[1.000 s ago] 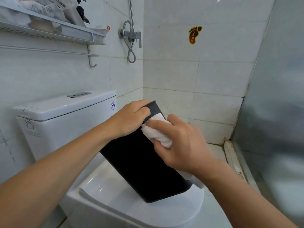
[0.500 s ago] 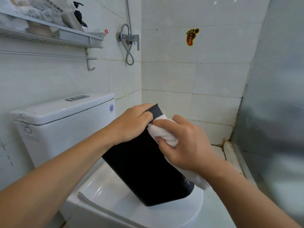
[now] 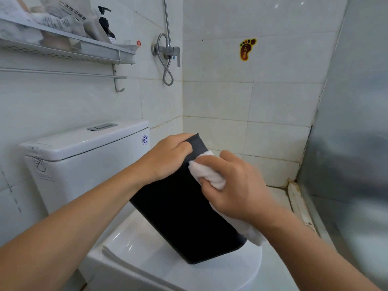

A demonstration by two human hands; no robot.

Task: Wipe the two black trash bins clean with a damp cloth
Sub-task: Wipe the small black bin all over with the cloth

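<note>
A: Head view: our left hand grips the black bin, tilted on the toilet lid. Right hand is curled around the white cloth, pressing it near the bin's upper edge.

B: Risk: we push hard and the bin's base skids off the lid.

Black bin, white cloth, white bathroom.
Bin plain matte black, greyer at its top edge near 12 o'clock. Cloth plain white, no print. Toilet lid and tank glossy white; tank has a small blue round logo and a silver flush button. Wall tiles off-white with brownish grout. Foot-shaped sticker at 1 o'clock: dark red, yellow outline and lettering. Pump bottle at 11 o'clock dark, on a white shelf.
</note>
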